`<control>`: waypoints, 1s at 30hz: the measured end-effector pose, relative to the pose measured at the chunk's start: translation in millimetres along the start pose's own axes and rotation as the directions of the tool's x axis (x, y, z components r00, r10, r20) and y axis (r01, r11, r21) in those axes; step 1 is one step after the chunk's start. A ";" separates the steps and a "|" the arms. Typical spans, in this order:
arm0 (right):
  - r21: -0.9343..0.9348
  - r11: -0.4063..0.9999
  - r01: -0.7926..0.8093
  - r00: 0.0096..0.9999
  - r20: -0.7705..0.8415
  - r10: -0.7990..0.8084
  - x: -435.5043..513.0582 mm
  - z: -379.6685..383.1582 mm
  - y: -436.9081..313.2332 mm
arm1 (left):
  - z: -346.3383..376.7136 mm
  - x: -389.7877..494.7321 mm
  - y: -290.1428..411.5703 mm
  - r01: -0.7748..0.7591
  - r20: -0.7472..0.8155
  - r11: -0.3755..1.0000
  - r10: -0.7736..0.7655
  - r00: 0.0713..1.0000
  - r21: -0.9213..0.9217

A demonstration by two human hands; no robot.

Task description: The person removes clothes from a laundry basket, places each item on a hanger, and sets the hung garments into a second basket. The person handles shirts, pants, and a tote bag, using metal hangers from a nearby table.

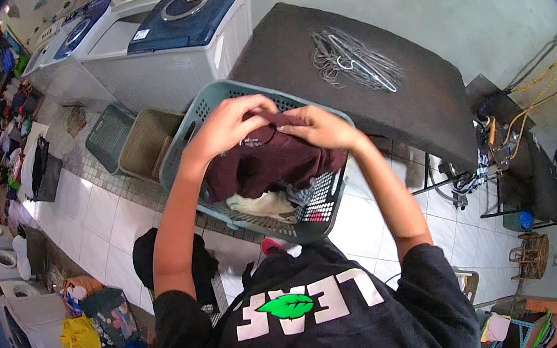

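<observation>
A dark maroon garment [266, 162], likely a shirt, hangs from both my hands over a grey-green plastic laundry basket [210, 98]. Near its neckline, which bears small printing, my left hand [232, 122] pinches the cloth. My right hand [317, 125] grips the same edge a short way to the right, thumb and fingers closed on it. Below the garment, a cream-coloured cloth [262, 207] lies in the basket. The folds of the maroon fabric hide much of the basket's inside.
A padded dark table [408, 120] adjoins the basket, with a bundle of wire hangers [356, 61] on it. Twin-tub washing machines [154, 69] line the wall. Two more baskets, one tan [147, 138], one grey-green [107, 138], stand left. Clothes piles [89, 336] lie lower left.
</observation>
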State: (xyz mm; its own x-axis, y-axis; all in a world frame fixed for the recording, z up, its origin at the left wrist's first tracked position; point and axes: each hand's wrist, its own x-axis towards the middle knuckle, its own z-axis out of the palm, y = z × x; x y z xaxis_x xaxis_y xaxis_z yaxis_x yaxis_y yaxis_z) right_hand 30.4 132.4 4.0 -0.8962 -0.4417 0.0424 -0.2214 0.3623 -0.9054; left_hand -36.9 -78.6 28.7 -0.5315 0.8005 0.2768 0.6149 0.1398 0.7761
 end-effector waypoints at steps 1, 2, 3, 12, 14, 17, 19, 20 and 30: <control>0.061 0.998 0.033 0.997 -0.072 -0.028 -0.4 6.9 10.2 | 4.4 -5.5 -17.9 0.101 0.024 0.988 -0.099 0.995 -0.120; 0.011 1.000 0.003 0.996 -0.089 -0.002 -0.7 12.1 13.7 | 10.4 -12.6 -36.0 0.090 0.025 0.996 -0.091 0.996 0.015; 0.060 0.998 0.002 0.992 -0.130 0.005 -0.4 21.2 9.2 | 16.2 -20.7 -51.2 0.077 0.028 0.985 -0.082 0.996 0.152; 0.592 0.712 -0.376 0.916 0.122 0.382 -22.4 20.5 5.0 | 47.5 -38.0 -177.6 0.841 -0.228 0.460 -0.820 0.525 0.284; 0.720 0.549 -0.424 0.890 0.219 0.401 -40.9 -7.8 9.6 | 25.7 2.6 -136.9 0.820 -0.219 0.536 -0.841 0.495 -0.202; 0.872 0.391 -0.295 0.918 0.146 0.368 -66.1 -43.4 40.4 | 38.4 65.3 -105.2 0.407 -0.369 0.769 -0.608 0.703 -0.493; 0.925 0.317 -0.207 0.934 0.091 0.346 -81.4 -77.3 57.6 | 67.3 109.3 -94.9 0.305 -0.481 0.872 -0.470 0.740 -0.383; 0.923 0.334 -0.189 0.935 0.067 0.347 -89.0 -96.0 73.4 | 82.9 126.4 -101.7 0.319 -0.469 0.876 -0.467 0.750 -0.362; -0.149 0.906 -0.396 0.688 -0.701 0.186 -43.9 -316.3 365.0 | 236.2 197.1 -194.0 0.611 -0.559 0.760 -0.612 0.559 -0.221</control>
State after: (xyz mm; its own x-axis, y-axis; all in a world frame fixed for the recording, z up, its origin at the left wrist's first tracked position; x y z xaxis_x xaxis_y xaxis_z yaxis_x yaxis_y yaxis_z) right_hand -132.7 543.6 -194.7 -0.9276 0.3389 0.1572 0.0973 0.6255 -0.7741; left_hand -123.3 189.7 -201.1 -0.9994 0.0358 -0.0037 0.0135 0.4667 0.8843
